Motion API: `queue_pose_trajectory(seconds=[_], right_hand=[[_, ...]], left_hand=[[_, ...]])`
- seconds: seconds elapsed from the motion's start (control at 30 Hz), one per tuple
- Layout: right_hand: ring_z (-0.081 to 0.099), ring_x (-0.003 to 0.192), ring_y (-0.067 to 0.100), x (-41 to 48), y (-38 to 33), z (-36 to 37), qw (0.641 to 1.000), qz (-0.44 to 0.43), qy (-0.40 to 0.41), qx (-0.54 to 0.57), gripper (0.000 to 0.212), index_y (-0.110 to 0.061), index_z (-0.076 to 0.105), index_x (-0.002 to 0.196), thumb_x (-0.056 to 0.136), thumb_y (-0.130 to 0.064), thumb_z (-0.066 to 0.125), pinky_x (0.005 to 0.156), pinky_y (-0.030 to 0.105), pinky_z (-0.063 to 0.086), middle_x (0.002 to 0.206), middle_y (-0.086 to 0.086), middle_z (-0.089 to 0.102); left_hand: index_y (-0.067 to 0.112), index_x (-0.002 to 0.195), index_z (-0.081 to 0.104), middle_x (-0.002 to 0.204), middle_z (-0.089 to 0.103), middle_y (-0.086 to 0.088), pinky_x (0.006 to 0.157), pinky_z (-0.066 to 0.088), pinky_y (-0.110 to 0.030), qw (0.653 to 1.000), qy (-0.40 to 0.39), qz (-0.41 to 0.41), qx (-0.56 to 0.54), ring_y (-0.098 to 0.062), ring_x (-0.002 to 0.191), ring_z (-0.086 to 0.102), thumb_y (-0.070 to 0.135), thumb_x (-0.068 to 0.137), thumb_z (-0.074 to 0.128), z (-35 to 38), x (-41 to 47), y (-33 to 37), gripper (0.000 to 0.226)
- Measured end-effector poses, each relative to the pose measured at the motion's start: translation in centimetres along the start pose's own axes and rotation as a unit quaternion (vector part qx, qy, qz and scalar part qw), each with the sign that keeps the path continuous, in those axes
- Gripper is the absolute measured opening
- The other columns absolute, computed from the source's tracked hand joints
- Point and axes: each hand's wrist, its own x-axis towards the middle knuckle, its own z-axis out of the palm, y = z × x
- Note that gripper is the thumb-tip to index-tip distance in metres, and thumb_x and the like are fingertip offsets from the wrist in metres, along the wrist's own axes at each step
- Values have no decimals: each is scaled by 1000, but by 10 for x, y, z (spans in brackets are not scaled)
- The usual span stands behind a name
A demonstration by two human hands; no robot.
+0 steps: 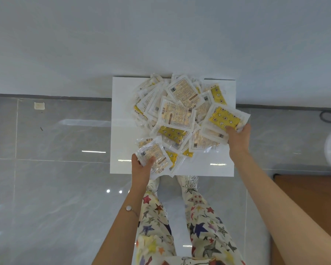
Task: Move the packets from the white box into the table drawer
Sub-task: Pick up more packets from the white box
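Left fingers: on your left hand point(141, 167), the thumb point(151, 161) lies on top of a pale packet point(154, 154) and the rest curl beneath it, a firm pinch at the heap's near-left corner.
Right fingers: your right hand point(237, 139) pinches the near edge of a yellow patterned packet point(225, 116), which overhangs the box's right side.
Other packets: a loose, overlapping heap point(180, 113) in the white box point(122, 115).
Box: on the tiled floor point(46, 188), against the wall, just ahead of your shoes.
Drawer: not in view (a brown worktop corner point(304, 190) shows low on your right; I cannot tell whether that is the table).
Step in hand: pick-up, I judge; one packet per hand, most of the load untouched.
Next move: lift both clear without dragging the slick neighbours along, then turn to find the drawer.
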Motion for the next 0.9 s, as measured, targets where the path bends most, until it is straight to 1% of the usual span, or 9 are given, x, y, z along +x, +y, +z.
queue_pose_trajectory(seconds=[0.1,0.2,0.3,0.4,0.5,0.57,0.67,0.83,0.9], right_hand=[[61,109,25,-3,-4,-2,998,32,-37,31,42,-14,45,127,88,-5,61,94,47,51,114,1,59],[61,111,29,-14,-15,-5,993,49,-81,74,41,-14,48,123,86,-1,62,97,51,49,109,0,63],[61,108,29,-40,-33,-5,989,42,-127,69,34,-21,50,110,86,-1,63,94,49,51,104,-1,64],[64,103,26,-76,-60,-4,985,12,-168,34,30,-28,53,100,87,-3,64,89,45,53,103,-1,66],[65,100,22,-117,-95,-7,976,-31,-214,-8,29,-24,54,106,87,-6,64,85,41,55,104,-1,67],[65,99,19,-146,-121,-8,969,-60,-240,-26,31,-24,53,111,87,-8,65,83,38,54,107,-1,67],[64,97,16,-191,-154,-7,957,-89,-272,-46,35,-24,52,116,87,-9,65,76,31,53,106,-3,66],[61,103,21,-270,-186,20,932,-116,-327,-104,50,-19,44,130,86,-11,67,88,40,52,116,1,62],[61,98,17,-302,-191,40,917,-135,-355,-126,52,-18,43,132,86,-11,67,79,31,51,117,2,61]], left_hand=[[16,115,46,108,61,-1,77,56,-32,1000,3,2,-8,-17,97,63,9,86,68,-2,0,3,37],[17,118,47,112,62,-3,83,56,-38,999,11,-7,-30,-19,99,64,11,86,69,-4,-4,15,40],[16,119,49,112,63,-2,83,56,-41,999,18,-6,-50,-20,100,65,14,85,71,-8,-17,39,41],[9,120,51,114,66,-8,83,57,-43,997,18,4,-74,-25,102,66,14,84,72,-18,-41,72,42],[9,121,54,112,69,-7,81,58,-42,994,11,26,-105,-23,100,68,15,82,74,-38,-80,109,44],[14,117,56,109,70,-4,76,59,-36,991,12,51,-122,-19,95,70,13,82,74,-58,-112,129,39],[20,109,55,108,69,-3,73,59,-33,986,38,71,-143,-17,93,70,11,82,73,-94,-158,150,34],[14,114,54,108,69,-5,70,60,-32,973,92,87,-193,-18,90,71,11,83,71,-167,-216,165,36],[11,118,52,111,68,-7,74,60,-37,966,115,90,-212,-21,93,70,13,83,72,-200,-230,166,41]])
